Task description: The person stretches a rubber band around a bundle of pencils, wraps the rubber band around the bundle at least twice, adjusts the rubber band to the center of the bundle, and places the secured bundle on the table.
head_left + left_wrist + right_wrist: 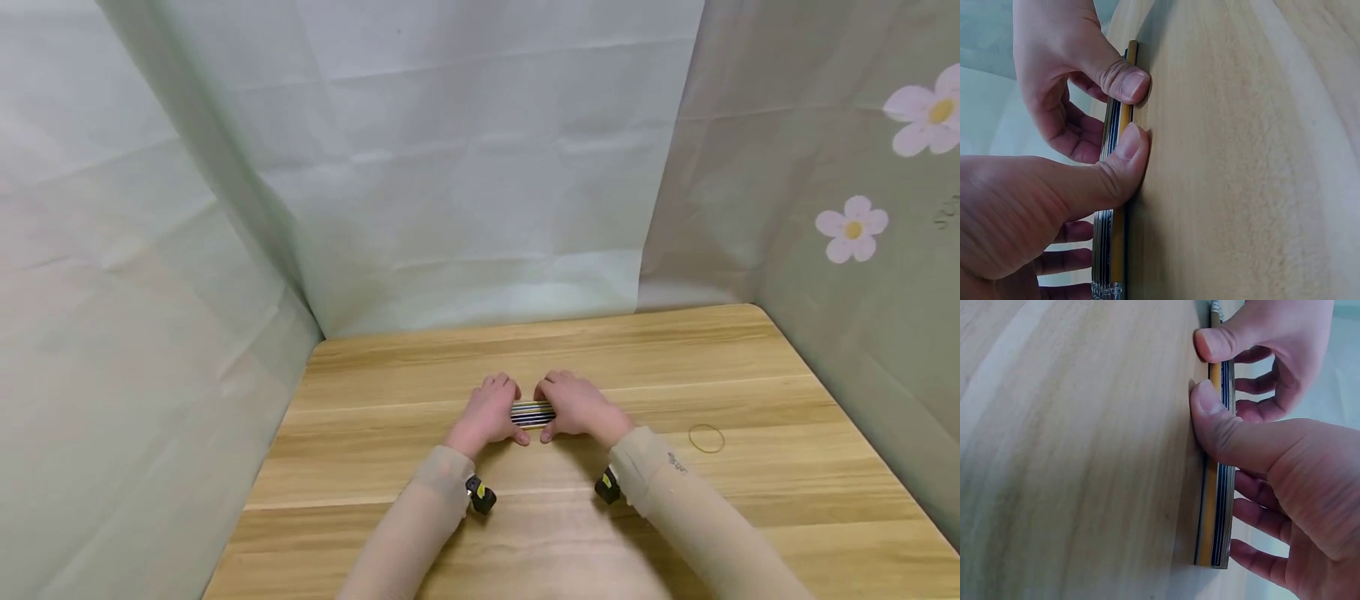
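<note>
A row of pencils, yellow and dark striped, lies side by side on the tabletop between the two hands. My left hand grips its left part, thumb at the near side and fingers at the far side. From the other end my right hand holds it the same way, the two thumbs close together. In the left wrist view, metal ferrules show at the end of the pencils by the left hand. The right wrist view shows the pencils' flat ends beyond the right hand.
A thin rubber band lies in a loop on the wood-grain table, right of the right hand. Pale cloth curtains rise behind the table and along both sides. A small black wrist camera sits under each sleeve.
</note>
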Motion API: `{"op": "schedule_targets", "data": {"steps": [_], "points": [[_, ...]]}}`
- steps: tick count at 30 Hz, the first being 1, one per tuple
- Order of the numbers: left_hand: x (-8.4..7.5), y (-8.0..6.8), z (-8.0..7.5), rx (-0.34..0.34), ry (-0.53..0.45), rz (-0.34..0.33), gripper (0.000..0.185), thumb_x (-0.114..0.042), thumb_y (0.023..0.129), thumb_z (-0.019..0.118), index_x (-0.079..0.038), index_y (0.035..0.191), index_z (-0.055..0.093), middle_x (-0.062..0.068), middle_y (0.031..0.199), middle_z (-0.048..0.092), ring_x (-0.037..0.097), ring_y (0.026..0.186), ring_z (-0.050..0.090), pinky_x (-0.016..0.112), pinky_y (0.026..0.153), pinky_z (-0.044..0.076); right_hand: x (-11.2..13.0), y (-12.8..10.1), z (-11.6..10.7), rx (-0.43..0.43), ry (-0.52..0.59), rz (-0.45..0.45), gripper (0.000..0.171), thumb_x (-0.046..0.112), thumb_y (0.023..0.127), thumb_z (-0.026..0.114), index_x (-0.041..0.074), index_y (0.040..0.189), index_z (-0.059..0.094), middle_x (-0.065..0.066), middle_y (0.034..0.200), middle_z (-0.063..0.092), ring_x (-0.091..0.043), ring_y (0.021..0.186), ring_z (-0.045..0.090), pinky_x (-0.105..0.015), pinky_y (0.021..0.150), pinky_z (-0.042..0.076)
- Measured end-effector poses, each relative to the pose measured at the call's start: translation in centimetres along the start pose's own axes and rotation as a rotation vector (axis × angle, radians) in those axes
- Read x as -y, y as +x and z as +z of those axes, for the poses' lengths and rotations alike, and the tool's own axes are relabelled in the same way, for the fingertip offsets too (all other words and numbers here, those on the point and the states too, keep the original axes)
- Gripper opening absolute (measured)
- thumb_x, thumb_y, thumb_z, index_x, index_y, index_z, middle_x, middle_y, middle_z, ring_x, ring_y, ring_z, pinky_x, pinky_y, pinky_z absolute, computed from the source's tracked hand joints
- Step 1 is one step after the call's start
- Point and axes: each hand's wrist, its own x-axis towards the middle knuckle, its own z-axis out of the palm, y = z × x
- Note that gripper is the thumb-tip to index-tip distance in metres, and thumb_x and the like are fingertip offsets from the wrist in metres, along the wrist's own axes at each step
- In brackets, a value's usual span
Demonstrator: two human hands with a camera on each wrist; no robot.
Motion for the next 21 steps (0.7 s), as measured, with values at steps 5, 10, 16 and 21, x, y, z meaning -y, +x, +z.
{"op": "schedule_targets", "data": {"steps": [5,10,16,21], "points": [[0.03,-0.17,0.11,-0.008,-0.004,-0.007,0.08,-0.047,0.068,0.102,-0.009,0.126,0.062,0.005,0.123,0.059,0.025,0.112,0.051,0.046,0.098,0.048,0.11,0.06,0.17,0.005,0.009,0.003,0.067,0.04,0.069,0.102,0.009,0.118,0.069,-0.005,0.116,0.065,-0.029,0.114,0.061,-0.047,0.099,0.052],[0.07,-0.34,0.29,-0.022,-0.005,-0.006,0.08,-0.047,0.068,0.101,-0.009,0.127,0.063,0.004,0.122,0.059,0.025,0.112,0.052,0.046,0.098,0.049,-0.21,0.08,0.6,-0.014,0.039,0.01,0.069,0.04,0.069,0.102,0.009,0.121,0.068,-0.006,0.12,0.065,-0.031,0.117,0.06,-0.048,0.101,0.051],[0.09,-0.21,0.5,-0.031,0.004,-0.009,0.077,-0.046,0.067,0.102,-0.01,0.124,0.063,0.004,0.12,0.06,0.025,0.109,0.052,0.045,0.096,0.049,-0.43,0.11,0.83,-0.032,0.057,0.015,0.07,0.041,0.067,0.102,0.01,0.12,0.068,-0.006,0.117,0.065,-0.031,0.116,0.06,-0.049,0.1,0.051],[-0.09,-0.24,0.35,-0.03,0.012,-0.006,0.077,-0.046,0.066,0.102,-0.01,0.123,0.064,0.003,0.119,0.06,0.025,0.109,0.052,0.044,0.095,0.049,-0.42,0.06,0.97,-0.034,0.075,0.032,0.071,0.04,0.068,0.102,0.009,0.121,0.067,-0.007,0.118,0.065,-0.032,0.118,0.06,-0.049,0.103,0.05]]}}
